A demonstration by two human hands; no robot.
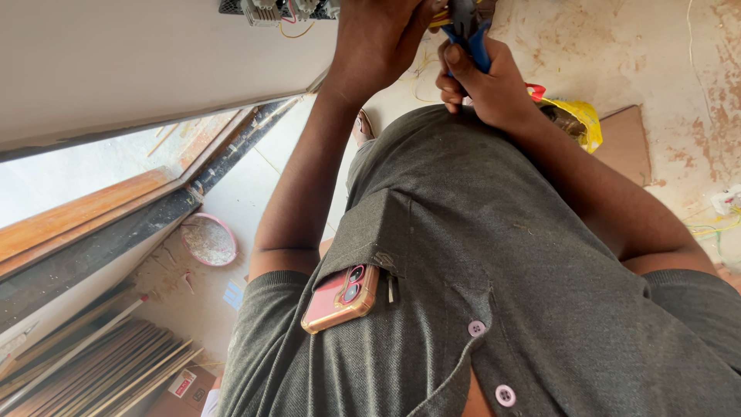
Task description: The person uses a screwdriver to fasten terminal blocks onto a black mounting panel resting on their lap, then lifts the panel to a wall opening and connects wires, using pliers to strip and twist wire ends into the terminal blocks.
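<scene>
My right hand (490,81) is closed around the blue handles of a pair of pliers (467,35), whose jaws point toward the top edge of the head view. My left hand (374,38) is just left of it, seen from the back, with its fingers curled on a short yellow wire end (437,22) beside the plier jaws. Both hands work next to a grey switch module (262,11) with yellow and red wires, set in a pale wall panel (139,62). The fingertips are cut off by the frame's edge.
A pink-cased phone (340,297) sits in the chest pocket of my grey shirt (494,255). A yellow bag (579,116) and a board (625,143) lie on the dusty floor; loose wires (718,224) lie at right. A round pan of powder (207,239) and stacked wooden strips (100,371) are at lower left.
</scene>
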